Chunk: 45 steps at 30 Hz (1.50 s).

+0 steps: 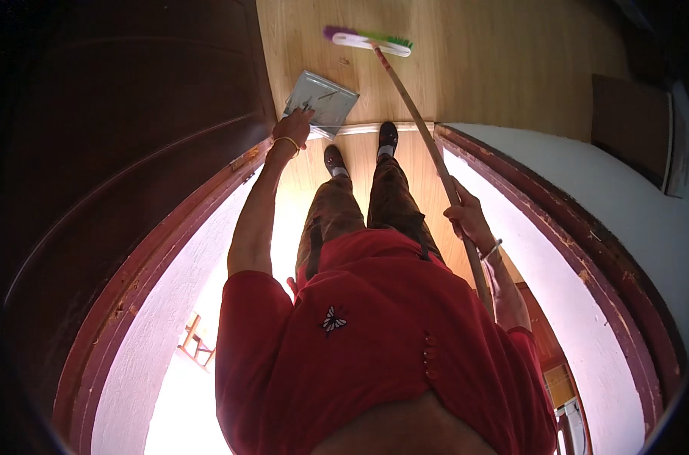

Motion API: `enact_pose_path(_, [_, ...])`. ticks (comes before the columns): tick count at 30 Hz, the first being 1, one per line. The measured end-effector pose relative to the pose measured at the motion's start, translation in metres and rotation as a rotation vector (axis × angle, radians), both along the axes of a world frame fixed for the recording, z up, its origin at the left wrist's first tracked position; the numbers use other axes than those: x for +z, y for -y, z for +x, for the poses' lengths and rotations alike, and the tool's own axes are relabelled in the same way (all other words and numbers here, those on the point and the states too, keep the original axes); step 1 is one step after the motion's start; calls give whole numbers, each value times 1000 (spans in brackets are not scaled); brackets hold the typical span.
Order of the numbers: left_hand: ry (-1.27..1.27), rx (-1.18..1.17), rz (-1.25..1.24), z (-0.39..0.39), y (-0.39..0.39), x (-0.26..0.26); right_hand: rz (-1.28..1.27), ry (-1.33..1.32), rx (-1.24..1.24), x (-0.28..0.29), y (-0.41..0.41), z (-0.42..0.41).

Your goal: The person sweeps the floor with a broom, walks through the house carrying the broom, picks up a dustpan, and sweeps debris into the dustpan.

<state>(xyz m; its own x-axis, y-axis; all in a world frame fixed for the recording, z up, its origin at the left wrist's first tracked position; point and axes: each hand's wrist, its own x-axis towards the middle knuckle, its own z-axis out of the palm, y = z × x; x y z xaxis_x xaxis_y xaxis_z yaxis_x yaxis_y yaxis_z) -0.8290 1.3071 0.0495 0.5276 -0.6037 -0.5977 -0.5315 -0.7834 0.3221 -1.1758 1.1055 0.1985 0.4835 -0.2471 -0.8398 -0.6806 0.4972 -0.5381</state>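
My left hand point(293, 128) is closed at the near left side of a grey dustpan point(328, 101); the part it grips is mostly hidden under the fingers. Some dark debris lies on the pan, which is tilted askew near the door threshold point(360, 128). The wooden stick of a broom point(415, 114) runs through my right hand point(468, 213), which is wrapped around it beside my thigh. Out ahead on the floor is the broom's white head point(370, 44), with purple and green bristles. A little debris point(343, 61) lies on the floor between broom head and dustpan.
I stand in a doorway, with a dark wooden door point(151, 114) on the left. Worn red-brown door frames point(549, 222) rise on both sides. My shoes point(387, 135) are close to the threshold. A dark flat panel point(631, 128) is on the right.
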Motion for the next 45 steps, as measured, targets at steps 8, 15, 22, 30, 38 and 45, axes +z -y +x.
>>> enact_pose_path(8, [-109,162,113,18,27,3,-74,-88,-90,-18,0,0])
enact_pose_path(15, [8,-121,207,30,35,15,-120,-117,-133,-81,21,32])
enact_pose_path(22, [91,-112,161,35,59,9,-472,-165,497,-124,47,86])
enact_pose_path(30, [94,-86,178,36,79,1,-613,43,831,-135,-4,58])
enact_pose_path(38, [56,-30,195,36,50,6,-296,-11,470,-57,-12,45])
enact_pose_path(45, [195,-228,211,31,36,10,-372,-107,431,-69,39,92])
